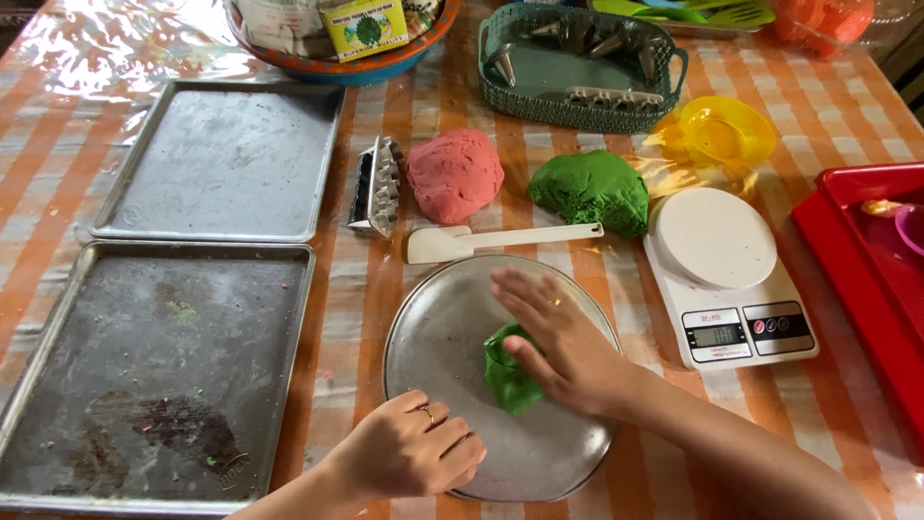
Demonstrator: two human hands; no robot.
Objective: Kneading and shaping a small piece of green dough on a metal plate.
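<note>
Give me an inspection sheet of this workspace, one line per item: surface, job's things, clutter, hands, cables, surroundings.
Surface: table under an orange checked cloth with clear plastic cover.
Job's things: green dough piece on a round metal plate.
Clutter: two baking trays, the near one with crumbs; red dough; green dough lump; spatula; metal mould; scale; yellow cup; teal basket of piping tips; red tray; bowl of packets.
Hands: right hand flat on the green dough piece; left hand curled on the plate's rim, ring on one finger.
Cables: nothing seen.
Surroundings: nothing seen beyond the table.
</note>
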